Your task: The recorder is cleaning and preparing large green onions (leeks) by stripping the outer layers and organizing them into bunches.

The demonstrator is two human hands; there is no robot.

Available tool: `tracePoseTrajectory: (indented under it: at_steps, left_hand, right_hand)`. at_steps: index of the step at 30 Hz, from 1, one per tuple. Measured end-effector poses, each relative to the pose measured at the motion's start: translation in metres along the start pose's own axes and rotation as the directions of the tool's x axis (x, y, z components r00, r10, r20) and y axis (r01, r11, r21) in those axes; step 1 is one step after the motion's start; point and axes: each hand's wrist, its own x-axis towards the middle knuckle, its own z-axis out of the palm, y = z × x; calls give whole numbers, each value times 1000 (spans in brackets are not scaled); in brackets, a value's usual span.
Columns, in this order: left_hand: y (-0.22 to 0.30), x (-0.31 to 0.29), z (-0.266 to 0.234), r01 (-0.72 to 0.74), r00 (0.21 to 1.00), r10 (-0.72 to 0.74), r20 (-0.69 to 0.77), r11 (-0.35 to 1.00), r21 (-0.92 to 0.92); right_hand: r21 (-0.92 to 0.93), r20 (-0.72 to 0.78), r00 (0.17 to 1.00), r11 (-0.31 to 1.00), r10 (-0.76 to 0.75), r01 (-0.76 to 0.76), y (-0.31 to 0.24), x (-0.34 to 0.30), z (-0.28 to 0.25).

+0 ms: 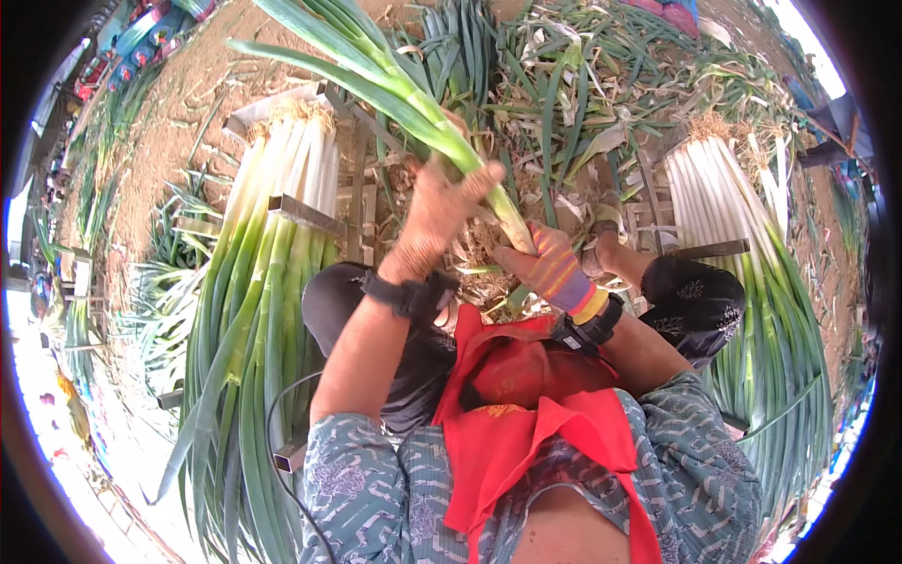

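A long green onion (pixel 442 132) slants across the middle, its green leaves up to the far left and its pale lower end toward me on the right. My bare left hand (pixel 437 211) is closed around the stalk, partway up. In a purple-and-yellow striped glove, my right hand (pixel 556 268) is closed at the stalk's lower end, its thumb pressed near the tip. Most of the right fingers and the root end are hidden. A black band circles each wrist.
Metal racks hold a bundle of green onions (pixel 272 244) on the left and another bundle (pixel 742 244) on the right, roots away from me. Stripped leaves (pixel 601 94) are heaped ahead. A metal bar (pixel 307 215) juts beside my left arm. A red apron (pixel 526 414) covers my lap.
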Motion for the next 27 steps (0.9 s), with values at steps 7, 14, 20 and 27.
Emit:
tracePoseTrajectory:
  at_steps: [7, 14, 20, 27]
  left_hand:
    - [-21, -27, 21, 113, 986, -127, 106, 985, 130]
    - [-17, -43, 40, 76, 993, -84, 78, 992, 97]
    - [-18, -49, 46, 88, 996, -92, 24, 988, 130]
    - [-24, -53, 59, 154, 976, -173, -133, 978, -143]
  right_hand:
    - [249, 51, 999, 968, 11, -24, 2, -11, -7]
    - [192, -53, 978, 959, -203, 209, 26, -14, -9]
    - [-159, -179, 940, 951, -291, 265, 34, -18, -17]
    - [156, -63, 974, 962, -219, 226, 17, -33, -23]
